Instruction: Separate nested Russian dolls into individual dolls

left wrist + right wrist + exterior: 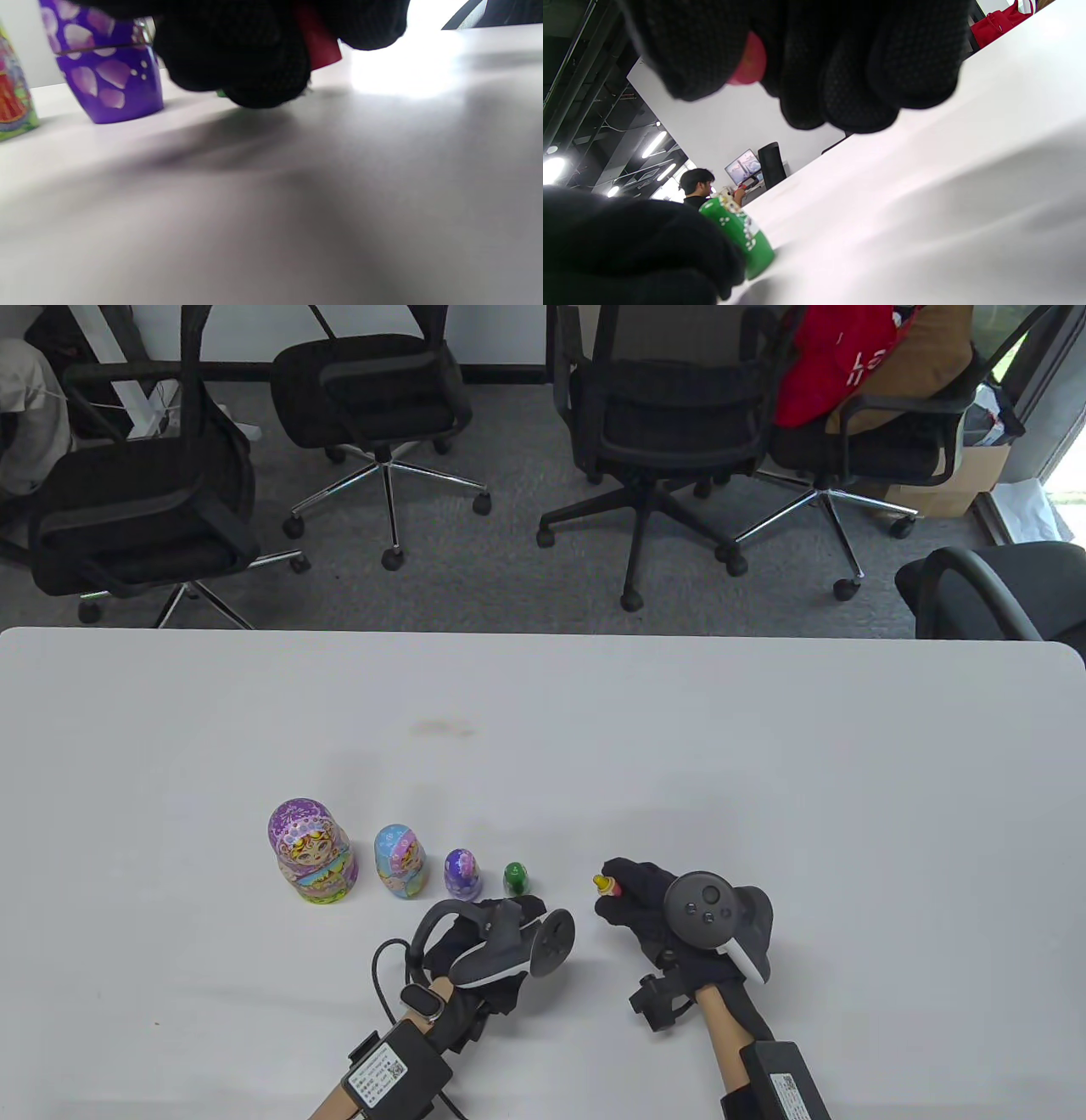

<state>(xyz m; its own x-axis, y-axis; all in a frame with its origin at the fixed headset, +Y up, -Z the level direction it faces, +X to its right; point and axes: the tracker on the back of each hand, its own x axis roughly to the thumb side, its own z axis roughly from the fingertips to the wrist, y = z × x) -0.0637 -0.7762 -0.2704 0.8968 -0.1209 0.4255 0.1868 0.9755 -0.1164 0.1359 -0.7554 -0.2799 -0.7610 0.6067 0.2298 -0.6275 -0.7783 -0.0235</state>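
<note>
Four closed dolls stand in a row on the white table (764, 746): a large purple doll (310, 853), a blue doll (400, 861), a small purple doll (461, 874) and a tiny green doll (515, 878). My right hand (607, 892) pinches the smallest doll (603, 885), yellow and red, just right of the green one; its red end shows between the fingers (751, 63). My left hand (522, 909) lies just in front of the green doll (740, 237) and holds nothing. I cannot tell whether its curled fingers (237, 55) touch the doll.
Several office chairs (670, 415) stand on the carpet beyond the far table edge. The small purple doll (110, 80) stands close to the left of my left hand. The table stretches wide to the right of and behind the dolls.
</note>
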